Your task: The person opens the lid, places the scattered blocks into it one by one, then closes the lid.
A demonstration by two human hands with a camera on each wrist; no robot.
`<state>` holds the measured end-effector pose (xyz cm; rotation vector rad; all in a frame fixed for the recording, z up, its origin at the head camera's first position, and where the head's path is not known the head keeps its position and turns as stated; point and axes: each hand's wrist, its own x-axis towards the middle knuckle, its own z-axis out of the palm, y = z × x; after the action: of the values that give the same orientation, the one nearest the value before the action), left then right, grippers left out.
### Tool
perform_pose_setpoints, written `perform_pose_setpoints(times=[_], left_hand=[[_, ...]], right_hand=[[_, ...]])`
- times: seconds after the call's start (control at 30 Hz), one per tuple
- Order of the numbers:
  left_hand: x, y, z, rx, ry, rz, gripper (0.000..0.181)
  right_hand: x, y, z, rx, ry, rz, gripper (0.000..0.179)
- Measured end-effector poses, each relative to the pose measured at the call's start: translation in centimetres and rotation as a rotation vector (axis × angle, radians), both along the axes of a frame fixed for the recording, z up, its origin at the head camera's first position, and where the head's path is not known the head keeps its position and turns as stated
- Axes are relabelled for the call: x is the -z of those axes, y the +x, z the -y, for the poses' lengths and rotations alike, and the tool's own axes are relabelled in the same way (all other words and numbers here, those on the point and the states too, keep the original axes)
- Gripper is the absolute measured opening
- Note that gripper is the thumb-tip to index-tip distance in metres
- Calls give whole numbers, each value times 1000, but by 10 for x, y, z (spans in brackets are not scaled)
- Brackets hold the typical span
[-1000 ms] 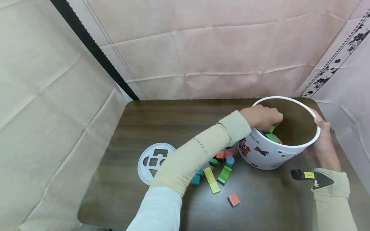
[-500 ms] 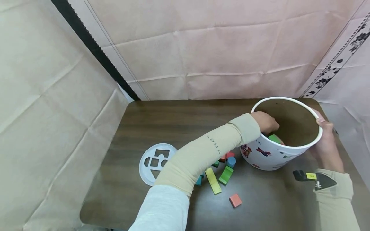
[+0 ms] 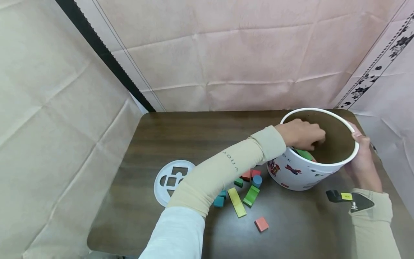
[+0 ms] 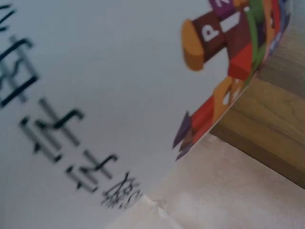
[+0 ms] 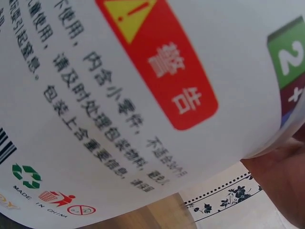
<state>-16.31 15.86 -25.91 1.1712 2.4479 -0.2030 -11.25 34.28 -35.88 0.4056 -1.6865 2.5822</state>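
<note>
A white printed bucket (image 3: 292,174) stands tilted at the right of the table. My right hand (image 3: 363,160) grips its right rim, thumb on the edge; part of that hand (image 5: 279,179) also shows in the right wrist view. Over the near-left rim, my left hand (image 3: 302,133) reaches into the bucket with bent fingers. What its fingertips hold, if anything, is hidden. Below that hand, a green block (image 3: 304,154) lies inside the bucket. In the left wrist view, the bucket's printed wall (image 4: 119,95) fills most of the picture and the hand is out of sight.
Loose blocks lie left of the bucket: a yellow block (image 3: 237,202), a green block (image 3: 251,196), a blue cylinder (image 3: 257,181) and red ones. A red block (image 3: 261,224) sits nearer the front. A white disc with cutouts (image 3: 160,190) lies left, partly behind my left arm.
My left hand dipped deeper into the bucket, then rose and shifted right. The green piece seen by its fingers a second ago no longer shows there. My right hand keeps its grip.
</note>
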Motion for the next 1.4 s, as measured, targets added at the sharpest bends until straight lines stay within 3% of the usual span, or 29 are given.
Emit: perform_pose_setpoints(times=[0.2, 0.33, 0.47, 0.73, 0.87, 1.1, 1.4], left_hand=[[-15, 0, 19, 41, 221, -82, 22], [-28, 11, 50, 85, 319, -173, 24], [-34, 26, 86, 75, 373, -242, 26], [-34, 64, 145, -26, 467, -172, 33], [-22, 80, 176, -73, 439, -120, 35], [15, 105, 234, -206, 353, -13, 38], [61, 128, 276, -351, 203, 13, 41]], right_hand=[[1, 0, 1, 8, -40, -9, 53], [1, 0, 2, 17, -40, -4, 52], [-1, -2, 3, 20, -31, -6, 53], [-3, -4, 3, 13, -32, -11, 54], [0, -5, 3, 32, -35, -4, 54], [3, -4, 4, 39, -46, -6, 53], [2, -3, 7, 42, -67, -20, 53]])
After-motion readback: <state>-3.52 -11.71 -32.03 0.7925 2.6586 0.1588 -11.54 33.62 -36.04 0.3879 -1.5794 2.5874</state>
